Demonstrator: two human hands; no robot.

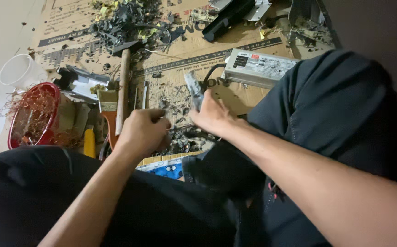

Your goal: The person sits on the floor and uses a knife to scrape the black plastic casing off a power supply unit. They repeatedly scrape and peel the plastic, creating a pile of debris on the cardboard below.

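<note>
My right hand (212, 114) grips a small grey metal part (193, 89), blurred, held upright over the cardboard. My left hand (143, 130) is curled close beside it, fingers closed around something small and thin that I cannot make out. Both hands hover between my knees, above a scatter of dark broken fragments (182, 139). A silver power supply box (258, 67) with a black cable lies just beyond my right hand.
Flattened cardboard (70, 45) covers the floor. A hammer (123, 91), paintbrush (108, 114) and yellow-handled tool (89, 142) lie left. A red basket (34, 114) of copper wire and a white container (18, 68) stand far left. A dark scrap pile (125, 20) lies behind.
</note>
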